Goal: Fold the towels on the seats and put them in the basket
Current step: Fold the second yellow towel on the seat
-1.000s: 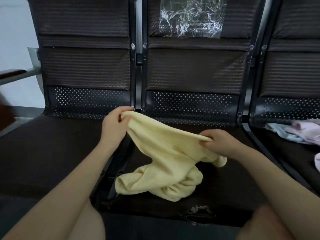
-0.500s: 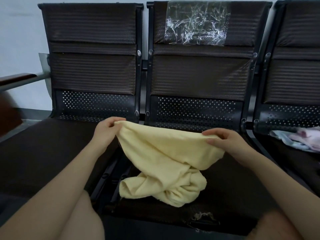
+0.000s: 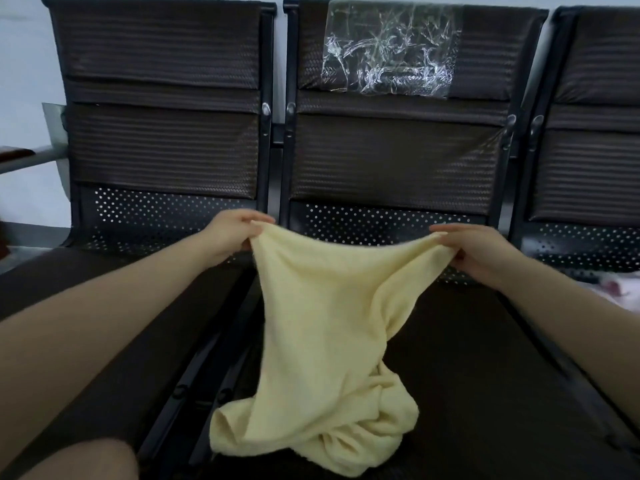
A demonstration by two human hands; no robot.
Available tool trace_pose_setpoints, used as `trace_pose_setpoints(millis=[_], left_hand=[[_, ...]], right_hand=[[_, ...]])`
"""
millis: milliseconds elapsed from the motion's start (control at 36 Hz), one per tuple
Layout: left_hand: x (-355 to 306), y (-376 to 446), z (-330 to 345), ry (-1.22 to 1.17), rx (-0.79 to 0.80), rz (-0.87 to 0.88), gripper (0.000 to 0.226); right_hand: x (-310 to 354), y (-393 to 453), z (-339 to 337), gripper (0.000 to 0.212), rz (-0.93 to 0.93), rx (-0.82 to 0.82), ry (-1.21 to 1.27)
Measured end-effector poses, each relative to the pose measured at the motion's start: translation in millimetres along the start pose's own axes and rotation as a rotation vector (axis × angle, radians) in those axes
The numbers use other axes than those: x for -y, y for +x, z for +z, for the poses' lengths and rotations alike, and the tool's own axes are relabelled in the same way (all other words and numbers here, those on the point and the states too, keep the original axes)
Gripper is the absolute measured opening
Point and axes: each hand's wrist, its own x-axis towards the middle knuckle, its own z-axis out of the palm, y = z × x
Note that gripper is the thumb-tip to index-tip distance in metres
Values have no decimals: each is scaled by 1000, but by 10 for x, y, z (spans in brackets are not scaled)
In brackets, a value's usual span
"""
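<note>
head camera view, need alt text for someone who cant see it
Two bare hands hold a pale yellow towel up by its top edge, the left hand and right hand each pinching a corner, while its lower end lies bunched on the middle seat of a row of dark chairs. Pink and white cloth lies on the right-hand seat.
</note>
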Motion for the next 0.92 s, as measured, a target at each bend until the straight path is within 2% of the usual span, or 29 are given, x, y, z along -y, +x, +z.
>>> trace_pose_setpoints(millis=[111,167,194,250,333,389,444,500,611,694,833,917], left_hand=[[-74,437,176,-196,-275,-28,35],[-3,542,298,-151,-385,-60,45],[55,556,363,-95,-389,-89,48],[250,526,492,62,-333,-174,51],[499,324,630,231,-181,-273,37],[590,80,672,321,-74,-307,35],[693,-128,662,399,-7,-379,59],[746,-304,637,406,20,-432,67],[728,-553,595,350,50,-508,62],[685,-685,551,310,90,-533,68],[773,-802,511,434,158,-513,66],[892,-815,499,499,141,-488,61]], right_hand=[[64,352,12,51,-7,-91,333],[23,371,62,49,-7,-99,341],[-40,373,90,50,20,-115,287],[-225,330,146,53,117,-135,99],[-512,167,260,34,230,-48,-170],[-663,59,317,37,289,12,-247],[-772,-21,360,41,316,80,-269],[-831,-97,409,43,333,142,-290],[-967,-281,575,52,303,205,-318],[-1117,-418,721,55,212,227,-337],[-1149,-424,824,58,201,193,-275],[-1164,-358,865,56,175,141,-263]])
